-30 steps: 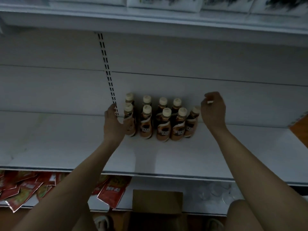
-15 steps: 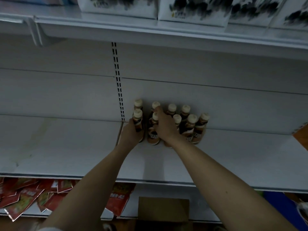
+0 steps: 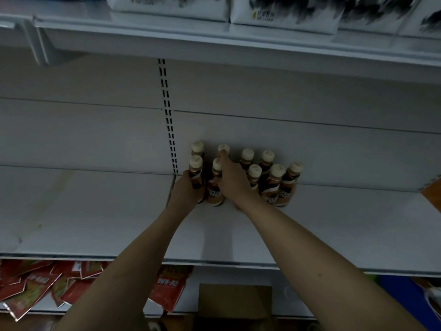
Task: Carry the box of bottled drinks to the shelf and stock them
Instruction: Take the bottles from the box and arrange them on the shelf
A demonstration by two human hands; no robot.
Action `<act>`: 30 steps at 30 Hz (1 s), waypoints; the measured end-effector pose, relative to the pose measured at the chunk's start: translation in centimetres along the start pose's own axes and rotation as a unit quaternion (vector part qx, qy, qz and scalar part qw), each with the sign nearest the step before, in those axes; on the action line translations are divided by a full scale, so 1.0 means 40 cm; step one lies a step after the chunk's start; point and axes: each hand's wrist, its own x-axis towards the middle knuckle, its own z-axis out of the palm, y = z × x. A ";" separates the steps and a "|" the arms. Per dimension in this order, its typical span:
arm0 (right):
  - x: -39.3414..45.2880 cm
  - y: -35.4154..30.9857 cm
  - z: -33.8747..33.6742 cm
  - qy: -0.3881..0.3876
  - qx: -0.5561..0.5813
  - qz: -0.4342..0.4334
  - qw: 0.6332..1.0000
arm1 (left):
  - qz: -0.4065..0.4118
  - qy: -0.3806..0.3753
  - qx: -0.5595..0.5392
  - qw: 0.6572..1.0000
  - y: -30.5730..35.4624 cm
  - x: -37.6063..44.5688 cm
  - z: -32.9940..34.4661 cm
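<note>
— Both hands are in among the bottles on the head view. Left hand (image 3: 185, 192) is curled round the lower body of the front-left bottle (image 3: 196, 179), at the end of the group by the slotted upright (image 3: 169, 115).

— And the other one?

— Right hand (image 3: 232, 180) reaches in from the right, fingers closed about the neck of the second front bottle (image 3: 216, 183), fingertips up near the cap of the one behind it. Whether it also touches that rear cap, I cannot tell.

— How much stocking is done?

— Nine bottles stand on the shelf (image 3: 95, 211), pushed back against the rear panel: four behind, five in front, caps cream, labels brown. They sit tight together, the right-hand ones leaning slightly in this wide lens.

— So what remains?

— My guess is squaring up the rows. The cardboard box (image 3: 235, 302) sits on the floor below the shelf edge; its inside is hidden, so I cannot say whether more bottles wait in it. Most of the shelf is still bare either side.

— Anything else nearby?

— Red packets (image 3: 35, 285) lie on the lower shelf, white cartons (image 3: 286, 10) above.
</note>
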 end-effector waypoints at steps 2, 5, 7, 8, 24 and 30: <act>-0.005 -0.008 -0.023 -0.019 0.048 0.003 0.999 | 0.004 0.024 -0.024 0.999 -0.002 -0.021 -0.006; 0.004 -0.006 -0.094 0.048 0.068 -0.026 0.996 | 0.117 0.180 0.003 0.977 0.000 -0.084 -0.013; 0.032 0.013 -0.151 0.097 0.012 -0.024 0.995 | 0.220 0.228 0.028 0.948 0.035 -0.119 -0.007; 0.049 0.026 -0.178 0.095 -0.014 -0.006 0.995 | 0.261 0.215 0.050 0.940 0.064 -0.128 -0.002; 0.151 0.128 -0.205 -0.071 -0.111 -0.001 0.991 | 0.305 0.119 0.233 0.916 0.217 -0.045 0.138; 0.160 0.125 -0.191 -0.052 -0.095 -0.014 0.994 | 0.279 0.098 0.279 0.914 0.222 -0.036 0.102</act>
